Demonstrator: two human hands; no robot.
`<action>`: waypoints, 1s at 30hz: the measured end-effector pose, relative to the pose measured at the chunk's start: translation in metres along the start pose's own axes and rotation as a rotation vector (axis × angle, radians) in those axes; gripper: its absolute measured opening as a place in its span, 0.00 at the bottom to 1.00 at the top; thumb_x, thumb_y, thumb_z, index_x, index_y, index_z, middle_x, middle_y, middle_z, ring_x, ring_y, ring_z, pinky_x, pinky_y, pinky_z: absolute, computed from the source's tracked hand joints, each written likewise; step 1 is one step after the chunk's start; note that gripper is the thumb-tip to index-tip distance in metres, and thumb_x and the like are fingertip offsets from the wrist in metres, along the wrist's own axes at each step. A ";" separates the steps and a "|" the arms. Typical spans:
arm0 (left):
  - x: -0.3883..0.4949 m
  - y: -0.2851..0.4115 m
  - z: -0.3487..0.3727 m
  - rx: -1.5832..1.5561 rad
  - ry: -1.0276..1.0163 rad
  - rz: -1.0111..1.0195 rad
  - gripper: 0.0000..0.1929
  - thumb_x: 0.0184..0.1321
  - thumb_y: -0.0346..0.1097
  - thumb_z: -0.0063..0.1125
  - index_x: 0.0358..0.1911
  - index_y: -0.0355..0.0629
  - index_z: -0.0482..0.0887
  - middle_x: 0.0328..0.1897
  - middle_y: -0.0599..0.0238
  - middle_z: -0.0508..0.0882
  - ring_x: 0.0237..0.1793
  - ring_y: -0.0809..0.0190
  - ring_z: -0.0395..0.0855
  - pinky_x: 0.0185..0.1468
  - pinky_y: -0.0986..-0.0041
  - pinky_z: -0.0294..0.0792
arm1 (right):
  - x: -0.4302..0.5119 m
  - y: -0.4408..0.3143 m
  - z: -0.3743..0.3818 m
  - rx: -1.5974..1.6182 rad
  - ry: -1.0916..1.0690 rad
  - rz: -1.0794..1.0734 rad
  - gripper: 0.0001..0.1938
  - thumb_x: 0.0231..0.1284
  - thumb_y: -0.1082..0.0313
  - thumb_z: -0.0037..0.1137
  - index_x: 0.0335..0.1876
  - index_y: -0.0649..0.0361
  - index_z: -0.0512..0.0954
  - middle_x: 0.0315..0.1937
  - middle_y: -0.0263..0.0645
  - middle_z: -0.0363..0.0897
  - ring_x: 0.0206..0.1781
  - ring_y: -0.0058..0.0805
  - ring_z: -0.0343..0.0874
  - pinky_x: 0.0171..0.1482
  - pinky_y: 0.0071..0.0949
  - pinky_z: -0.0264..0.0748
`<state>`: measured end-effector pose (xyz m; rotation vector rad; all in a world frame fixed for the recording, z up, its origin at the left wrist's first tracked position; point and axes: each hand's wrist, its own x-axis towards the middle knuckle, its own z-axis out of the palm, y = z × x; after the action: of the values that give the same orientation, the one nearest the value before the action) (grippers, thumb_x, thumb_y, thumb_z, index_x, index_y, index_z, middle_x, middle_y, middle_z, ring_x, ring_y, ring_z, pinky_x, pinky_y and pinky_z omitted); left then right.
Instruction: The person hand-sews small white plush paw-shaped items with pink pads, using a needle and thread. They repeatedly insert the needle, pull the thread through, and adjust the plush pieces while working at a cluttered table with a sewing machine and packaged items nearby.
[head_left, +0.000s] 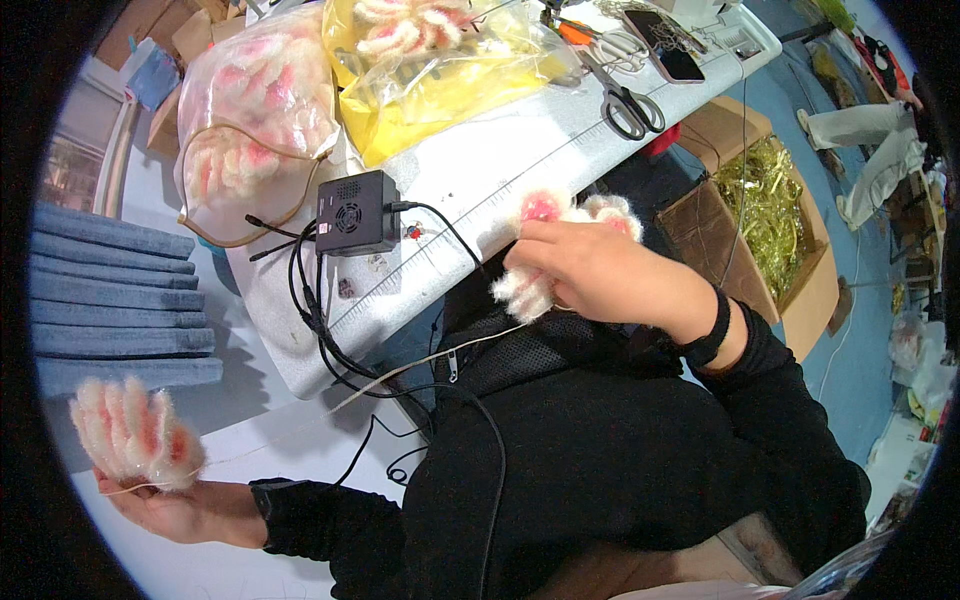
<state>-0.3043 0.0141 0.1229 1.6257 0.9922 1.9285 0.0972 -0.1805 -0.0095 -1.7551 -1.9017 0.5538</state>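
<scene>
My left hand (169, 510), far out at the lower left, has its fingers under a fluffy white-and-pink chenille piece (139, 435) with several finger-like lobes. My right hand (592, 262) is shut on another fluffy white-and-pink piece (525, 292), over my lap by the table's front edge; part of it is hidden behind the fingers. A thin pale cord (420, 362) runs taut between the two hands, crossing in front of my black top. At the left hand, the cord passes over the fingers.
On the white table (480, 165) are a black box with cables (356, 214), a clear bag of fluffy pieces (255, 97), a yellow plastic bag (420, 112), scissors (630, 109) and a phone (664, 45). A carton of gold tinsel (765, 217) stands right; folded blue fabric (120, 292) lies left.
</scene>
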 end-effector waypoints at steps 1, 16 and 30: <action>0.000 -0.001 -0.002 0.024 0.047 -0.024 0.30 0.80 0.49 0.34 0.70 0.26 0.66 0.71 0.31 0.72 0.64 0.38 0.80 0.60 0.49 0.82 | -0.001 0.001 -0.006 0.004 -0.036 0.019 0.21 0.49 0.82 0.61 0.52 0.58 0.76 0.49 0.43 0.76 0.54 0.48 0.80 0.53 0.40 0.79; 0.002 -0.003 -0.006 0.051 0.033 0.037 0.30 0.80 0.49 0.34 0.69 0.25 0.67 0.71 0.33 0.73 0.67 0.38 0.78 0.65 0.49 0.79 | 0.060 0.020 -0.075 0.791 0.377 -0.187 0.19 0.66 0.76 0.64 0.60 0.61 0.71 0.52 0.35 0.81 0.55 0.22 0.83 0.60 0.26 0.80; 0.007 0.025 -0.002 -0.050 0.244 -0.143 0.32 0.77 0.54 0.37 0.74 0.36 0.66 0.74 0.45 0.73 0.70 0.46 0.76 0.71 0.50 0.74 | 0.105 0.031 -0.066 0.661 0.485 -0.092 0.16 0.63 0.74 0.67 0.53 0.60 0.73 0.46 0.32 0.82 0.47 0.22 0.84 0.49 0.23 0.83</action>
<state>-0.3048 0.0022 0.1462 1.2764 1.1109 2.0691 0.1561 -0.0756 0.0335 -1.2198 -1.2587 0.5718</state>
